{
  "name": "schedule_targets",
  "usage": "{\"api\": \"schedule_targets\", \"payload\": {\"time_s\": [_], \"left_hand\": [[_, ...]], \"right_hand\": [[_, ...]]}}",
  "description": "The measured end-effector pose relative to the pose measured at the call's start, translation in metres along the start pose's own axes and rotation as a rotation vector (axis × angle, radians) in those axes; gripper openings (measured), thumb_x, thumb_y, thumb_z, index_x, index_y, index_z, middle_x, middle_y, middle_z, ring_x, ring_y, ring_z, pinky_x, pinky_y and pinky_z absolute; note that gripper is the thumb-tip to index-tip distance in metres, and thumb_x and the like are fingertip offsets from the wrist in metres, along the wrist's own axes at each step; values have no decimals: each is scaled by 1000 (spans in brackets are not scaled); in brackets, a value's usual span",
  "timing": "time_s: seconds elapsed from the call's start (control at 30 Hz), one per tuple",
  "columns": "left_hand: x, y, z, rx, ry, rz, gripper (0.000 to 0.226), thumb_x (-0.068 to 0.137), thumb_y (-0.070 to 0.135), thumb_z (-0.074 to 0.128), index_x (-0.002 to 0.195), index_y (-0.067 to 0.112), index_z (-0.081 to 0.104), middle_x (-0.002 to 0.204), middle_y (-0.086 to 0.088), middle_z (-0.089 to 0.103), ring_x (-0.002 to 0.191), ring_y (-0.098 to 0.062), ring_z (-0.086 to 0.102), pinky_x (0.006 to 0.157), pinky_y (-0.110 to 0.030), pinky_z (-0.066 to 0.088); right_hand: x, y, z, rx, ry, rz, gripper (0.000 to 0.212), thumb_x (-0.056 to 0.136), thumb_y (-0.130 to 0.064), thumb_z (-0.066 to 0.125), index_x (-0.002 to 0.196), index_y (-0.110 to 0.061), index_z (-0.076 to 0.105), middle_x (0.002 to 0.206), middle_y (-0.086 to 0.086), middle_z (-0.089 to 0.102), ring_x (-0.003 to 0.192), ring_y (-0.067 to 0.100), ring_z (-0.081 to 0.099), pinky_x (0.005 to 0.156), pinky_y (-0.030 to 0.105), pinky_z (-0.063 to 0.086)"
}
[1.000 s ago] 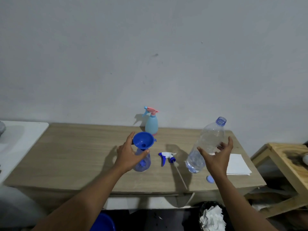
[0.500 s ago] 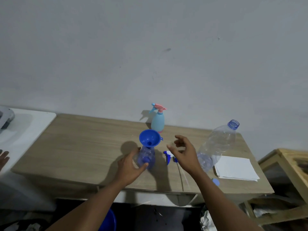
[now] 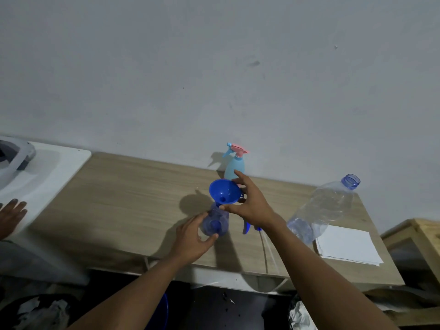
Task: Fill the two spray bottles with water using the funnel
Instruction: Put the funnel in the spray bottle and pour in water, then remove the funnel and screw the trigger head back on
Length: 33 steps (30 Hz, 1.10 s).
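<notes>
A blue funnel (image 3: 223,191) sits in the neck of a translucent blue spray bottle (image 3: 215,223) that has no head, near the middle of the wooden table (image 3: 123,198). My left hand (image 3: 192,239) grips that bottle low on its left side. My right hand (image 3: 250,203) closes around the funnel, thumb under the cone and fingers behind the rim. The bottle's blue and white spray head (image 3: 247,228) lies on the table, mostly hidden under my right wrist. A light blue spray bottle with a pink trigger (image 3: 234,166) stands by the wall.
A large clear water bottle (image 3: 321,210), uncapped and holding little water, stands at the right beside a stack of white paper (image 3: 347,244). Another person's hand (image 3: 12,210) rests on a white surface (image 3: 47,167) at the left. A wooden stool (image 3: 416,234) stands at the far right.
My right hand left the water bottle, crossed to the left and took hold of the funnel. My left hand slid down from the funnel's neck onto the blue bottle's body.
</notes>
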State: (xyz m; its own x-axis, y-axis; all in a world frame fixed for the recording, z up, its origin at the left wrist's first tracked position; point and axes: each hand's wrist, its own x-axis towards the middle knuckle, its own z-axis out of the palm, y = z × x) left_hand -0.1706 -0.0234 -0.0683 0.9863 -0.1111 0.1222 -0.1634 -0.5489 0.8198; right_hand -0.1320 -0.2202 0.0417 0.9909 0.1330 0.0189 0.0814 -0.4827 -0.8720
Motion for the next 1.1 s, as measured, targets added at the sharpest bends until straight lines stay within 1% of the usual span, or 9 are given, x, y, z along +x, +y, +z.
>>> {"api": "schedule_targets", "payload": {"time_s": [0.13, 0.27, 0.33, 0.43, 0.6, 0.77, 0.83, 0.93, 1.1], "left_hand": [[7, -2, 2, -18, 14, -2, 64, 69, 46, 76, 129, 29, 59, 118, 21, 63, 105, -2, 62, 77, -36, 60], [14, -2, 4, -19, -13, -7, 70, 71, 36, 83, 135, 27, 56, 125, 14, 65, 112, -8, 62, 92, -34, 55], [17, -1, 6, -25, 2, -1, 71, 71, 29, 85, 135, 23, 57, 123, 17, 62, 112, -7, 60, 95, -33, 53], [20, 0, 7, -36, -11, -14, 70, 73, 25, 85, 137, 22, 55, 122, 18, 57, 113, -3, 55, 98, -30, 50], [23, -1, 9, -52, -49, -17, 70, 76, 23, 82, 139, 24, 51, 125, 18, 56, 117, -2, 54, 102, -26, 44], [21, 2, 8, -30, -66, -18, 71, 78, 21, 81, 141, 24, 49, 126, 18, 54, 116, 2, 49, 96, -14, 36], [22, 2, 7, -32, -71, -16, 71, 78, 21, 81, 141, 24, 49, 127, 16, 55, 117, 0, 50, 98, -17, 39], [22, 2, 7, -27, -76, -16, 71, 78, 20, 81, 141, 23, 49, 128, 17, 55, 118, 1, 50, 94, -6, 35], [25, -3, 7, -43, -69, 4, 70, 76, 16, 82, 139, 22, 50, 129, 17, 54, 119, -1, 51, 90, 1, 34]], "right_hand": [[-10, -8, -13, 193, 242, 26, 99, 67, -13, 92, 148, -27, 37, 120, -5, 55, 102, 10, 64, 73, 13, 54], [-26, 9, -26, 230, 321, 90, 96, 69, -7, 90, 145, -27, 36, 120, 1, 51, 101, 10, 62, 67, 15, 55], [-36, 26, -26, 163, 300, 142, 100, 68, -11, 91, 146, -31, 33, 121, -1, 50, 103, 14, 62, 73, 23, 58], [-53, 54, -14, 64, 212, 223, 100, 66, -7, 90, 145, -23, 32, 116, -4, 51, 91, 11, 62, 69, 17, 55], [-68, 83, 9, -327, -62, 354, 71, 59, -28, 89, 114, -23, 45, 108, -1, 57, 93, 19, 59, 76, 32, 54], [-66, 93, 29, -583, -192, 356, 72, 64, -36, 83, 128, -23, 54, 121, 4, 56, 110, 23, 54, 87, 34, 52], [-65, 99, 36, -621, -221, 354, 74, 67, -36, 83, 132, -22, 52, 125, 6, 54, 117, 26, 51, 90, 35, 51], [-67, 106, 42, -613, -198, 350, 80, 67, -37, 84, 136, -21, 47, 130, 6, 54, 119, 25, 47, 91, 34, 48], [-73, 100, 26, -458, -122, 344, 104, 51, -53, 90, 139, -27, 43, 131, -3, 47, 122, 17, 44, 95, 36, 50]]}}
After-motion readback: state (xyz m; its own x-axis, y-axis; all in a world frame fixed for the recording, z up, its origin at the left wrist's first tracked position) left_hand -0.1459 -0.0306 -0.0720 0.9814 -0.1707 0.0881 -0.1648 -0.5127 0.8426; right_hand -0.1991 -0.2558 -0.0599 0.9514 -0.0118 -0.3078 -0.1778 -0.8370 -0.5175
